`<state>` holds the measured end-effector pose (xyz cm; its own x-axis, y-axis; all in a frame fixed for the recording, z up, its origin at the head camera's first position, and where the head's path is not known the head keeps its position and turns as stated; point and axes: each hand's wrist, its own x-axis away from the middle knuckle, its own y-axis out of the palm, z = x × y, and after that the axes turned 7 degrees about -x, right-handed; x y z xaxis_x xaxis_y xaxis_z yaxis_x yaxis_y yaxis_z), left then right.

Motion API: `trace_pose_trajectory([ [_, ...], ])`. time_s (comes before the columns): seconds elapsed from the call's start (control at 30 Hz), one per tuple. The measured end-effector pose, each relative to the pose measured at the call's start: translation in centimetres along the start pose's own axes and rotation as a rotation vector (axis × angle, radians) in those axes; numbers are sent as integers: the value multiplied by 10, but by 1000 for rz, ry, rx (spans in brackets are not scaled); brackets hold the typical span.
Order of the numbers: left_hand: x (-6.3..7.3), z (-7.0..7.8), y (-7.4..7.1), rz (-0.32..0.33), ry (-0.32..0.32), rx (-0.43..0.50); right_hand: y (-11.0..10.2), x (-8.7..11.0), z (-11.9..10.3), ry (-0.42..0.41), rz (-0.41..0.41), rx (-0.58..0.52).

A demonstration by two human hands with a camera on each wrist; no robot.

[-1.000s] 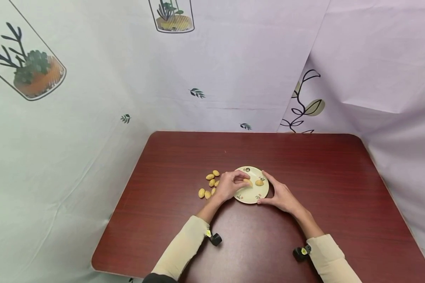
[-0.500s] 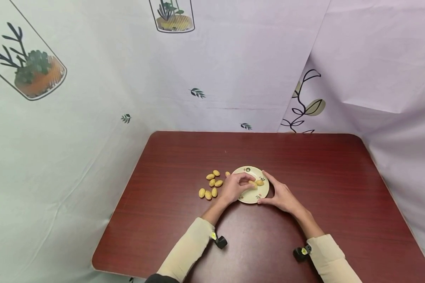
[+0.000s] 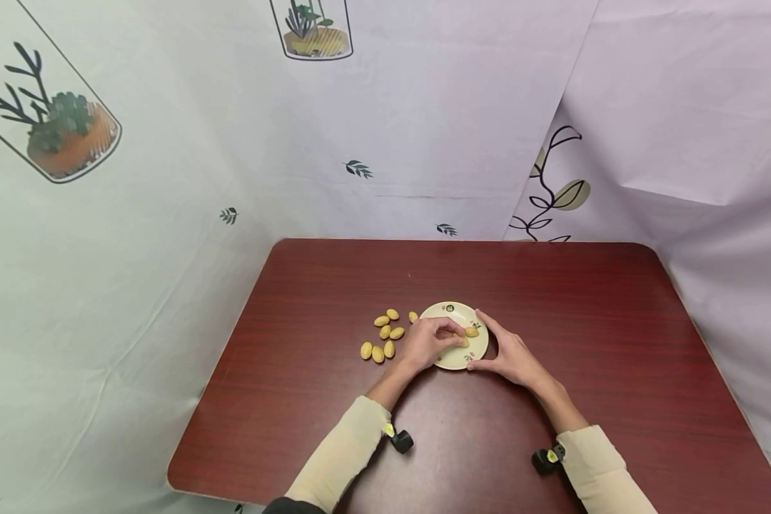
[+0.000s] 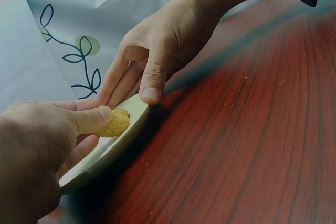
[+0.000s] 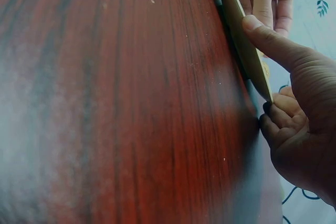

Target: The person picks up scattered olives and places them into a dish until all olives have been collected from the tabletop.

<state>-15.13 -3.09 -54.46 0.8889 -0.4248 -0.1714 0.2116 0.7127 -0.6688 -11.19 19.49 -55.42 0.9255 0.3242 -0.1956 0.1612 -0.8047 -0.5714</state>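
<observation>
My left hand (image 3: 426, 343) reaches in over a small cream plate (image 3: 455, 363) with printed motifs. Its thumb and fingers pinch a yellow oval nut-like piece (image 4: 114, 126) just above or on the plate's surface; contact with the plate is hard to tell. A second yellow piece (image 3: 472, 332) lies on the plate beside it. My right hand (image 3: 514, 357) holds the plate's right rim between thumb and fingers; in the right wrist view the thumb (image 5: 273, 40) lies on the rim and the fingers curl at its edge. Part of the plate is hidden behind my left hand.
Several loose yellow pieces (image 3: 385, 333) lie on the dark red table (image 3: 552, 285) left of the plate. One piece (image 3: 413, 316) sits close to the plate's left rim. A pale printed cloth (image 3: 424, 143) hangs behind the table.
My left hand has moved right over the plate with the yellow piece, bringing it near the other one. More loose pieces show at left. The right hand and plate stay put.
</observation>
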Motion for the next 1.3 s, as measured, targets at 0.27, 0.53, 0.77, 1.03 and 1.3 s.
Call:
trace_pose_trajectory([
  [0.27, 1, -1, 0, 13, 30, -41, 0, 0, 0, 10, -5, 1],
  [0.53, 2, -3, 2, 25, 43, -49, 0, 0, 0, 9, 1, 1],
  [0.77, 2, -3, 3, 37, 43, -85, 0, 0, -1, 16, -6, -7],
  [1.03, 3, -2, 5, 50, 47, -86, 0, 0, -1, 10, -7, -10],
  [1.3, 3, -1, 6, 64, 56, -72, 0, 0, -2, 16, -8, -10],
])
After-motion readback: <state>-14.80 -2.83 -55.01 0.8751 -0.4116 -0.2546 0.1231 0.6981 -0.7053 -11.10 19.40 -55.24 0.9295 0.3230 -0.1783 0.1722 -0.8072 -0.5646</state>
